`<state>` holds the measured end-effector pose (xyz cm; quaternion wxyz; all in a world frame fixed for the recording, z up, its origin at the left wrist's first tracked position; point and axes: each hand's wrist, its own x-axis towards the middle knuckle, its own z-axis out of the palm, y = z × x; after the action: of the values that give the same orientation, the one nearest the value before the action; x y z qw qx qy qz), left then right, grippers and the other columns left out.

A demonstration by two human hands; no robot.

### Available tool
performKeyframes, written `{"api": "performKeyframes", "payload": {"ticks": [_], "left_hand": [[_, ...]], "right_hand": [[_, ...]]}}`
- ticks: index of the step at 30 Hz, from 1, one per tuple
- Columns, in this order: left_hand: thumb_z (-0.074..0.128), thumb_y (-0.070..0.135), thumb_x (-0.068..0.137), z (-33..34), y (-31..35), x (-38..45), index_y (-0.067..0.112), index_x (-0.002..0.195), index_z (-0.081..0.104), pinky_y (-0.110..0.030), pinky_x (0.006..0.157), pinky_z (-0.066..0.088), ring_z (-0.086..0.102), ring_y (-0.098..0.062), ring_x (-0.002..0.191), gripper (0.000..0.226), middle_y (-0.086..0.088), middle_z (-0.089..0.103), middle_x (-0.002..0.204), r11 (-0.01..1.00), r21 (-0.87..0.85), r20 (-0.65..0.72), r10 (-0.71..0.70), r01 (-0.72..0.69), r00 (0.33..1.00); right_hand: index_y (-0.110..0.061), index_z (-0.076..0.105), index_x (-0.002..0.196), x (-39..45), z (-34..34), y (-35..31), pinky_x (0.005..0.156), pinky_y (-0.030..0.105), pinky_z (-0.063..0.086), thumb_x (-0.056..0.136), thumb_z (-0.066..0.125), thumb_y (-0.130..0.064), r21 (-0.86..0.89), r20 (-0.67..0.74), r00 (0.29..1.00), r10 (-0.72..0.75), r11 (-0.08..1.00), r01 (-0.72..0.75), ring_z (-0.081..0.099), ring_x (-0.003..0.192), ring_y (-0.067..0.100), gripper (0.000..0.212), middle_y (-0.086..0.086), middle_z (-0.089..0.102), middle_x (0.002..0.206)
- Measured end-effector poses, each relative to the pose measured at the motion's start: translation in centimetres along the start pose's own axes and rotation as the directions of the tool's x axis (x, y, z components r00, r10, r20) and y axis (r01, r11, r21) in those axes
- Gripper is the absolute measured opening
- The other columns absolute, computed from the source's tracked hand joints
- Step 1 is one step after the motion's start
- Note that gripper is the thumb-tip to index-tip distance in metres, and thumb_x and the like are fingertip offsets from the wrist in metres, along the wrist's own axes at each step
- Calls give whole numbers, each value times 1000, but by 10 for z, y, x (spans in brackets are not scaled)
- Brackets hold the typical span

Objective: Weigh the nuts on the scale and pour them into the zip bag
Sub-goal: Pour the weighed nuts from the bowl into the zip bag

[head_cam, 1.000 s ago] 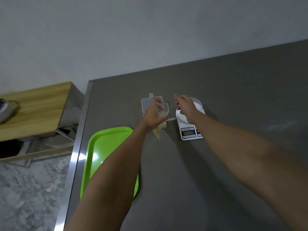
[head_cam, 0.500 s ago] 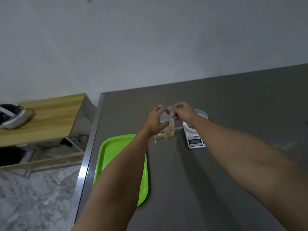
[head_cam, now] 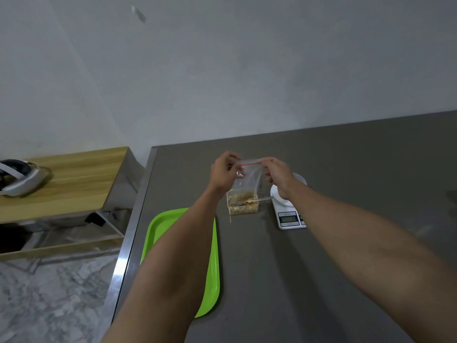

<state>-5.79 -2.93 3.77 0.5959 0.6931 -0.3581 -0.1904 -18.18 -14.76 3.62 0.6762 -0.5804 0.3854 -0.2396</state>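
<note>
Both hands hold a clear zip bag [head_cam: 248, 179] up over the grey table [head_cam: 346, 169]: the left hand [head_cam: 223, 172] and the right hand [head_cam: 278, 175] each have their fingers pinched on a top corner by its red strip. Nuts [head_cam: 243, 196] sit in the bag's bottom, above a clear container [head_cam: 243, 208] of more. The white scale [head_cam: 288, 214] stands just right, a green tray [head_cam: 210, 256] nearer left.

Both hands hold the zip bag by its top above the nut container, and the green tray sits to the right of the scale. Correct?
No. The head view shows the green tray left of the scale; the rest stands.
</note>
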Motion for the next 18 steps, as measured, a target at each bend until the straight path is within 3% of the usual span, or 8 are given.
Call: {"api": "performKeyframes", "payload": {"ticks": [4,10,12,15,18], "left_hand": [[53,-2,89,-5,8,7,16,101,59,-42,68,60,69,-28,68,22,-10,66,74,996,-76,-3,-50,49,999],[55,-2,87,-14,13,12,10,94,65,-39,66,59,67,-28,65,17,-17,63,79,996,-46,-5,-76,75,997],[60,2,84,-14,13,12,10,93,67,-35,65,57,64,-24,64,14,-12,64,76,998,-15,-6,-64,64,998],[75,19,79,-12,17,11,14,89,73,-25,68,52,61,-11,69,12,0,68,76,987,161,24,3,-7,1000],[76,21,81,-8,19,11,12,88,74,-14,65,48,61,-6,70,12,2,69,77,969,238,42,53,-61,998]], "right_hand": [[-21,65,91,0,1,-3,66,14,46,97,59,-13,-10,10,989,-146,989,146,60,77,5,12,-6,66,86],[-19,64,92,0,0,-13,60,12,49,92,66,-12,-41,44,976,-212,976,213,65,77,8,7,1,69,88],[-17,63,92,-1,1,-15,62,14,49,92,66,-11,-45,50,974,-222,973,224,64,74,8,6,1,68,85],[-15,67,93,0,3,-12,78,25,52,90,69,-14,-122,121,962,-247,958,261,63,82,10,4,-1,68,88],[-12,70,97,-1,6,-9,86,32,53,88,72,-16,-177,155,949,-274,938,299,63,88,14,10,3,69,93]]}}
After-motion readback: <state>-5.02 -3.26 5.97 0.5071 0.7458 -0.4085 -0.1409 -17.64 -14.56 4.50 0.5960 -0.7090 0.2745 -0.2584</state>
